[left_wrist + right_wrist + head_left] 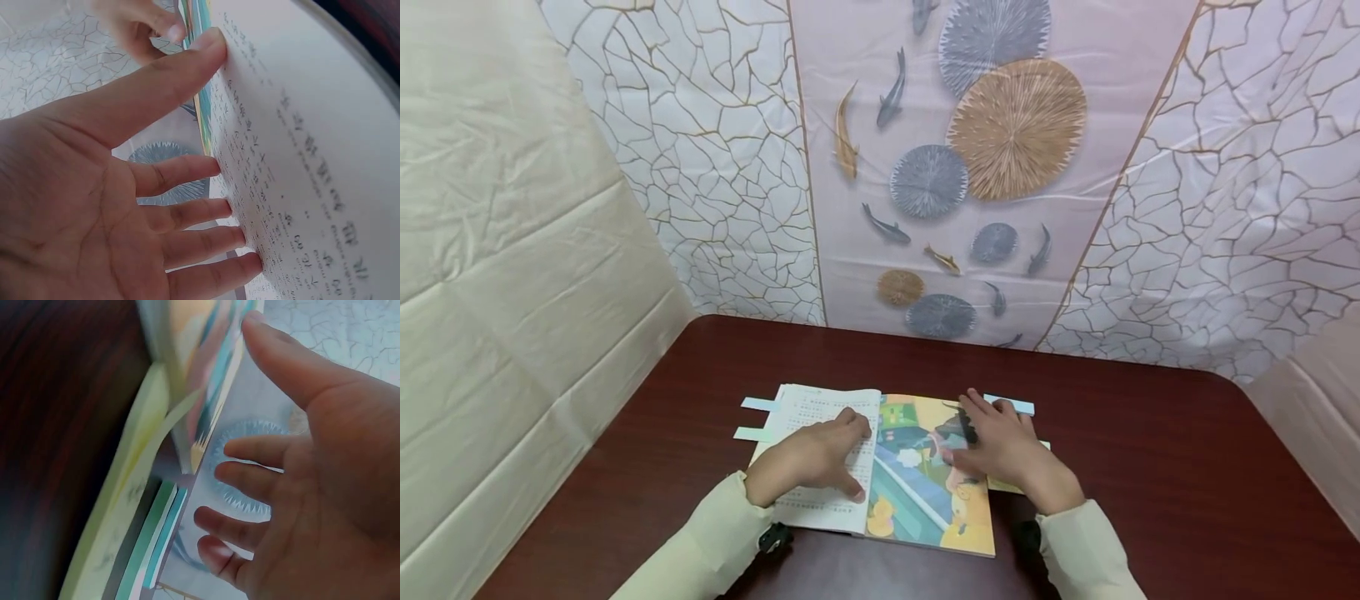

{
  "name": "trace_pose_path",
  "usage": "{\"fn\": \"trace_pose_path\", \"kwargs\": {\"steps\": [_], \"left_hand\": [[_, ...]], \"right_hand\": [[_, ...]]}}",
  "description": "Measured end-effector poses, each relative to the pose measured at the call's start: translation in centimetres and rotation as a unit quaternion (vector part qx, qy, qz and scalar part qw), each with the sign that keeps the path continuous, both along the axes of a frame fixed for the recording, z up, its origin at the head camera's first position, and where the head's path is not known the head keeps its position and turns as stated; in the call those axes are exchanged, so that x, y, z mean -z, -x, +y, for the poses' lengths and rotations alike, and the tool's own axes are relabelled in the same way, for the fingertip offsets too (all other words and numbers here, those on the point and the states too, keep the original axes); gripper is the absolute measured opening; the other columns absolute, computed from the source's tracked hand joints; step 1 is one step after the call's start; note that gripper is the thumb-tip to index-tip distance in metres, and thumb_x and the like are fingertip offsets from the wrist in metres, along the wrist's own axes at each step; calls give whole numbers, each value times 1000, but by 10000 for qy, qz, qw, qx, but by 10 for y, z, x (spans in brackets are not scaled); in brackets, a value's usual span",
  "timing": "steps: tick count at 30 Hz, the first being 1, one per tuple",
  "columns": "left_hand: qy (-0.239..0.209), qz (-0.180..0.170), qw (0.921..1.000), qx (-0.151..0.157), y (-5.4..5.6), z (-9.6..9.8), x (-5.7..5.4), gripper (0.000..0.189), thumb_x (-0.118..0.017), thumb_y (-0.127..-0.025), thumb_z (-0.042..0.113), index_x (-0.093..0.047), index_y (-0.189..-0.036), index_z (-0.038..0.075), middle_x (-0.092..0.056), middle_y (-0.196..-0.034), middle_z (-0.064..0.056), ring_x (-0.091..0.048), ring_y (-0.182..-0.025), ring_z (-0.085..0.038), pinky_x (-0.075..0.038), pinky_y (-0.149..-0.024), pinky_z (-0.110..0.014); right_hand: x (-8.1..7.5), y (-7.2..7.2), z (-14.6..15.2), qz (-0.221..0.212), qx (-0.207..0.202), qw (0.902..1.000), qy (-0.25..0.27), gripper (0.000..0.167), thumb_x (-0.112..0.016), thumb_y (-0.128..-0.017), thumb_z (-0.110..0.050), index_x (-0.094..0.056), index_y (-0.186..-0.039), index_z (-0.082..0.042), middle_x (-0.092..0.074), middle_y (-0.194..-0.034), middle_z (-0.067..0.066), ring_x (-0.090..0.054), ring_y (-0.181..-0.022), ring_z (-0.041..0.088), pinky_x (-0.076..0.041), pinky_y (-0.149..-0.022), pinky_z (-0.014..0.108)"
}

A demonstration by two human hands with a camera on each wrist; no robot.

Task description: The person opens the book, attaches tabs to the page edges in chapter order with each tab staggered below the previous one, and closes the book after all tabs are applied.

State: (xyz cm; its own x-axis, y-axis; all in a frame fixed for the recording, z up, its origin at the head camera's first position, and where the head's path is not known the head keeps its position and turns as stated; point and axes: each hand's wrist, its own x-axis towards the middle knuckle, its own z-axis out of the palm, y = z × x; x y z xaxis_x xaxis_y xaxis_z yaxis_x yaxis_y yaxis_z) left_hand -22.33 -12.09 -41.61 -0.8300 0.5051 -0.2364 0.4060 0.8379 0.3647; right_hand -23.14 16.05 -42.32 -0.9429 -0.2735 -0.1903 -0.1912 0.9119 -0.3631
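An open book (925, 500) lies on the table, with a page of printed text (294, 156) on the left and a colourful illustrated page on the right. My left hand (820, 454) rests its fingertips on the text page near the fold, fingers spread and fairly straight. Over the outer edge of the illustrated page is my right hand (1007, 446), its fingers loosely extended and nothing held. In the right wrist view, a yellow sticky-note pad (119, 506) and green and blue sticky strips (153, 540) lie beside the book, below the right hand's fingers.
Two pale sticky tabs (756, 418) stick out past the book's left edge. The dark red-brown table (1150, 467) extends around the book. A patterned cloth backdrop (925, 208) hangs behind it, and cream cloth (512, 292) covers the left side.
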Motion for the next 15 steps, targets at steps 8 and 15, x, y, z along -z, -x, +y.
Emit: {"fn": "trace_pose_path", "kwargs": {"steps": [8,15], "left_hand": [[33,36,10000,7,-1,0,-1,76,-98,-76,32,-58,-136,10,-55,-129,-6,-61,-93,-20,-55,-84,-43],[39,20,10000,20,0,1,0,76,-98,-76,33,-58,-136,10,-55,-130,-6,-61,-96,-21,-55,-86,-43]], "right_hand": [[2,-1,2,-198,-139,9992,-317,88,-76,-97,-47,-37,-164,-5,-28,-172,16,-27,-151,53,-28,-108,68],[1,-7,-4,-251,-119,9990,-359,79,-70,-102,-39,-35,-164,-5,-25,-172,20,-18,-155,55,-20,-113,75]]}}
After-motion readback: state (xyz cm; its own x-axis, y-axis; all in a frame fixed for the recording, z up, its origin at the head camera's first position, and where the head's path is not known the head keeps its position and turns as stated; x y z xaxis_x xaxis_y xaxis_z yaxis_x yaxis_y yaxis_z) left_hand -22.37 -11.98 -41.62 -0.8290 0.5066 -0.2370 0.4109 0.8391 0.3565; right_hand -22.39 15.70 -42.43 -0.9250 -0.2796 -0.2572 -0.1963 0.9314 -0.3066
